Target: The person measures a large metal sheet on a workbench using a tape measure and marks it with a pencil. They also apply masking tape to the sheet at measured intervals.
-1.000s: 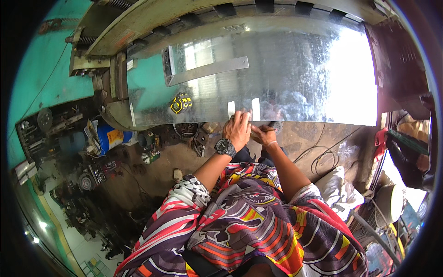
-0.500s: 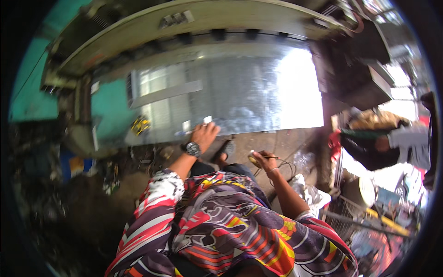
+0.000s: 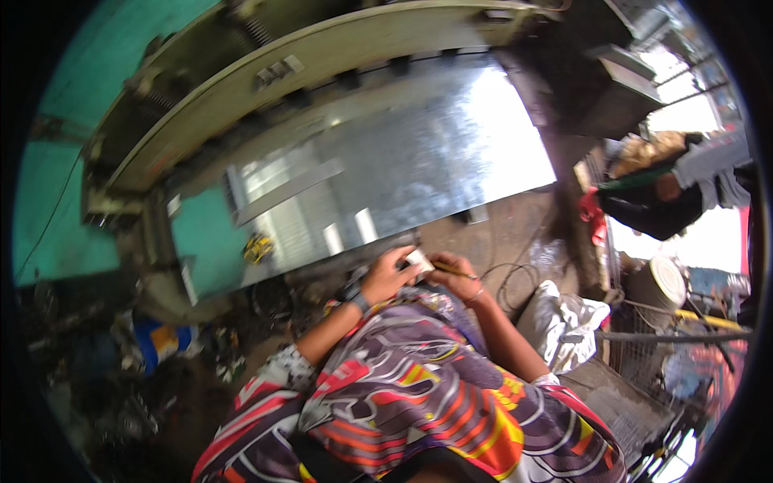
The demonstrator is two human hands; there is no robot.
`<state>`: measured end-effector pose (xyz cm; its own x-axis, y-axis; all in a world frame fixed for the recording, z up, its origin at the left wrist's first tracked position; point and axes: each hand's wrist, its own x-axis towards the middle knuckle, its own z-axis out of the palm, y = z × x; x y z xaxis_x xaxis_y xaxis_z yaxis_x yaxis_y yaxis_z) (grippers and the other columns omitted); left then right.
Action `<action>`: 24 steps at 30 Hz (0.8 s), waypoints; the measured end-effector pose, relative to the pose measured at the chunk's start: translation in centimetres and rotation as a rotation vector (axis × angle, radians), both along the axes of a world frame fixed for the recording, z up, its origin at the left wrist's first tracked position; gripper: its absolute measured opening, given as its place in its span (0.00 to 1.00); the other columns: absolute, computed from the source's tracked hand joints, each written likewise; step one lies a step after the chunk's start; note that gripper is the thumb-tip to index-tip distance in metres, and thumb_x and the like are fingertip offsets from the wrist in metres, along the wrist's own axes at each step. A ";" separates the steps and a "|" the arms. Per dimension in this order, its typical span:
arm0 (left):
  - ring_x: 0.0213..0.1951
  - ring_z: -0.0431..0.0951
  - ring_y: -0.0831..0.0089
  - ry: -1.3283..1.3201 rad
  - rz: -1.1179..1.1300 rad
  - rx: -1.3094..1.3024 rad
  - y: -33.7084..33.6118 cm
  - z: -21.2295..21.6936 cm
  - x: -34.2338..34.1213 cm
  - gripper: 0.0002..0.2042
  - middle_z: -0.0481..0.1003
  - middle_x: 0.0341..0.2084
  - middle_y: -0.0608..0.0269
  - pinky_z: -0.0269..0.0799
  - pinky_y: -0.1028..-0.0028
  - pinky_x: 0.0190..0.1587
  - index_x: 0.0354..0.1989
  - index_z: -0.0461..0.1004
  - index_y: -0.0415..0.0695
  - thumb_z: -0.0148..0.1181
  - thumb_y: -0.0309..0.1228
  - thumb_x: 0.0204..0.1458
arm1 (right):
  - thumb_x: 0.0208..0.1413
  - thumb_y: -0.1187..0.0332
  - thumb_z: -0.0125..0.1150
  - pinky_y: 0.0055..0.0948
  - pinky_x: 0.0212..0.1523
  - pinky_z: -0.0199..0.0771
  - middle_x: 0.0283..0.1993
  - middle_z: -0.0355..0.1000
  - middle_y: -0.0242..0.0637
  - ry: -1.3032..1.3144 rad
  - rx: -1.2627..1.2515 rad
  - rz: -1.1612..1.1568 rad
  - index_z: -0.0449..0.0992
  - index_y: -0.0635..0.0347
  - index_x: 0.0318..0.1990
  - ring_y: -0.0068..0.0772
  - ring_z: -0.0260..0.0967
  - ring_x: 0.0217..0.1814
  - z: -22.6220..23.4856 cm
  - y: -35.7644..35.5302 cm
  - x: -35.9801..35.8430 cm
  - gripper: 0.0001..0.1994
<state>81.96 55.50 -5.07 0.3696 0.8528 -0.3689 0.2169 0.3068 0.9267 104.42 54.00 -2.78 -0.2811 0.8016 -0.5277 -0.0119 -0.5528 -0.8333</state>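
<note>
Left hand (image 3: 392, 270) curled around a small pale card-like piece (image 3: 419, 258), held just off the near edge of a large shiny metal sheet (image 3: 419, 165). Right hand (image 3: 456, 271) closed narrowly on a thin yellow pencil-like stick (image 3: 448, 270), tip meeting the pale piece; hands touching each other at the middle of the scene. Dark wristband (image 3: 360, 303) on the left wrist. Sheet lying tilted on a green machine bed (image 3: 209, 241), under a long pale green beam (image 3: 322, 72) at the far side. Yellow-black small object (image 3: 258, 248) on the bed, left of the hands. Far left and low, a blue bucket (image 3: 159, 342), contents too blurred to tell. Right of the hands, a crumpled white bag (image 3: 564, 318) on the floor; beyond it a round pale bucket (image 3: 656, 282), contents unseen. Another person's sleeve (image 3: 708, 173) at the far right.
</note>
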 end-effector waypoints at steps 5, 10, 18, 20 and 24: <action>0.45 0.81 0.63 0.156 0.124 0.066 -0.1 2.1 -1.5 0.12 0.81 0.42 0.55 0.76 0.66 0.50 0.44 0.82 0.41 0.68 0.35 0.57 | 0.55 0.74 0.68 0.29 0.48 0.77 0.49 0.79 0.40 -0.046 -0.003 -0.028 0.76 0.70 0.57 0.27 0.76 0.48 1.7 -0.8 -3.3 0.21; 0.43 0.81 0.66 0.174 0.118 0.102 -0.7 2.3 -4.7 0.08 0.81 0.39 0.58 0.76 0.67 0.48 0.42 0.81 0.42 0.64 0.34 0.60 | 0.60 0.68 0.71 0.26 0.46 0.75 0.47 0.78 0.36 -0.151 0.139 -0.043 0.78 0.69 0.55 0.23 0.74 0.47 -2.0 -3.3 -6.5 0.19; 0.36 0.79 0.77 -0.006 0.294 0.060 6.3 -0.4 -9.9 0.07 0.81 0.31 0.64 0.75 0.70 0.41 0.39 0.81 0.40 0.64 0.30 0.60 | 0.64 0.57 0.68 0.33 0.37 0.78 0.32 0.83 0.43 -0.443 0.208 -0.197 0.83 0.66 0.43 0.29 0.81 0.33 2.7 -2.3 -11.9 0.17; 0.35 0.81 0.72 0.151 0.211 0.195 8.7 -0.3 -10.0 0.08 0.82 0.31 0.61 0.75 0.68 0.40 0.37 0.81 0.40 0.67 0.32 0.58 | 0.64 0.56 0.69 0.23 0.26 0.68 0.20 0.74 0.32 -0.583 0.130 -0.227 0.82 0.68 0.36 0.19 0.70 0.22 3.5 -1.2 -12.7 0.19; 0.37 0.82 0.62 0.343 0.163 0.277 12.9 -2.1 -8.9 0.08 0.80 0.32 0.57 0.76 0.64 0.43 0.34 0.82 0.41 0.68 0.34 0.56 | 0.59 0.47 0.67 0.37 0.39 0.80 0.27 0.82 0.47 -0.688 0.020 -0.162 0.84 0.67 0.37 0.42 0.84 0.34 0.1 0.2 -12.8 0.25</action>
